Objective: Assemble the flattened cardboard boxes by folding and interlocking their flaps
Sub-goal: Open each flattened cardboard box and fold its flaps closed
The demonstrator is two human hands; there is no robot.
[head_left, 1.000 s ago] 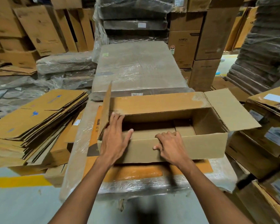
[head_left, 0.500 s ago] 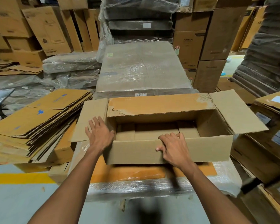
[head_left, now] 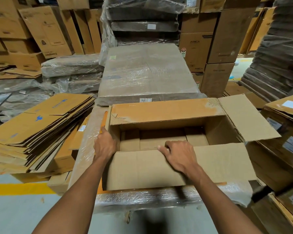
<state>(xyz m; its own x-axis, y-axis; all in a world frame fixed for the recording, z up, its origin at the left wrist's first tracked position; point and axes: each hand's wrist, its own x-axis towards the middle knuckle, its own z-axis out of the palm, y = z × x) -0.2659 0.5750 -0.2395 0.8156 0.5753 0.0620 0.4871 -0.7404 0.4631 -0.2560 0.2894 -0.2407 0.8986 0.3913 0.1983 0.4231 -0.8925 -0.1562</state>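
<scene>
A brown corrugated cardboard box [head_left: 218, 130] stands opened into shape on a plastic-wrapped stack of flat cardboard [head_left: 142, 198]. Its bottom flaps [head_left: 159, 138] appear already folded and overlapped into a floor. The top remains open: the far flap [head_left: 166, 112] and right flap [head_left: 247, 117] splay outward. The right hand [head_left: 179, 156] curls its fingers over the edge of the near flap [head_left: 142, 169], grasping it. The left hand [head_left: 105, 146] lies against the box's left end, fingers hidden, so I cannot tell its grip. A tall pile of flattened boxes [head_left: 32, 129] just beside suggests many remain.

A warehouse: stacked cartons [head_left: 220, 36], shrink-wrapped pallets [head_left: 147, 73], flattened cardboard piles [head_left: 37, 125], yellow floor line [head_left: 19, 189].
</scene>
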